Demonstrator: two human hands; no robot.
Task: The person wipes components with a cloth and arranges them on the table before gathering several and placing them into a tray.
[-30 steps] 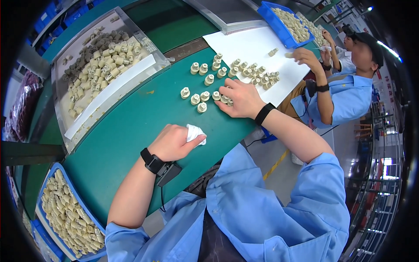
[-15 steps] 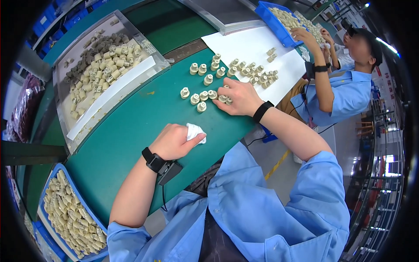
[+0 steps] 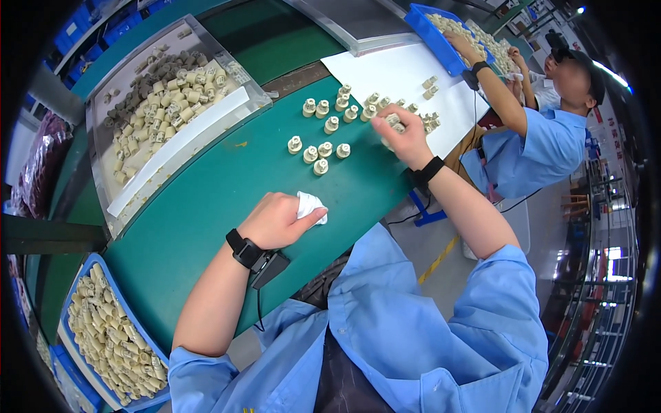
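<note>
My left hand point(image 3: 274, 219) is closed around a crumpled white cloth point(image 3: 309, 206) and rests over the green tabletop. My right hand point(image 3: 409, 140), by the near edge of a white sheet, grips a few cream cylindrical parts with metal tops point(image 3: 393, 122); the fingers partly hide them, and how many cannot be told. To its left, several like parts point(image 3: 323, 149) stand upright on the green surface. More of them point(image 3: 431, 88) stand on the white sheet point(image 3: 365, 69), some hidden behind the right hand.
A framed tray point(image 3: 180, 148) of loose cream and grey pieces lies at the left. Nearer me, a blue bin point(image 3: 107, 272) is full of cream cylinders. At the far right, a co-worker in a blue shirt point(image 3: 551, 148) reaches into a blue tray point(image 3: 449, 60) of parts.
My right hand has lifted the parts off the green surface and moved right and away, to the white sheet. My left hand stays put. The co-worker's arm has reached further into the blue tray.
</note>
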